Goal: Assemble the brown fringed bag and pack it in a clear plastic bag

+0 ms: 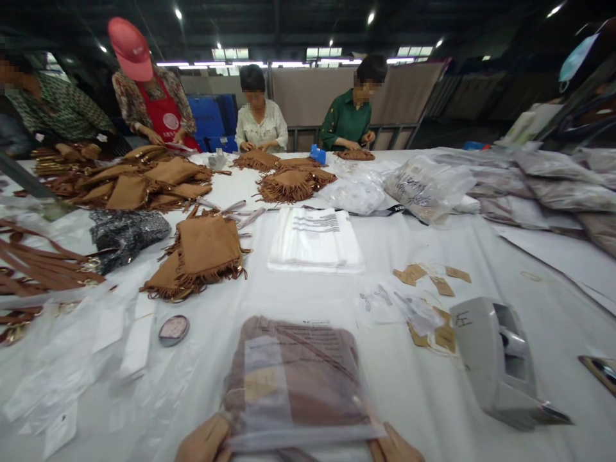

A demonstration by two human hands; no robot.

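A brown fringed bag in a clear plastic bag lies on the table in front of me, with a white slip and a tan tag showing through the plastic. My left hand grips the near left corner of this plastic bag. At the near right corner, my right hand has its fingers closed on the plastic edge. Both hands are partly cut off by the bottom of the picture. Beyond the packed bag is a stack of white printed plastic bags. To its left lie brown fringed bags.
At right stand a grey tape dispenser and several tan tags. Leather straps, a round tin and loose clear plastic lie left. Packed bags are piled far right. Several people work across the table.
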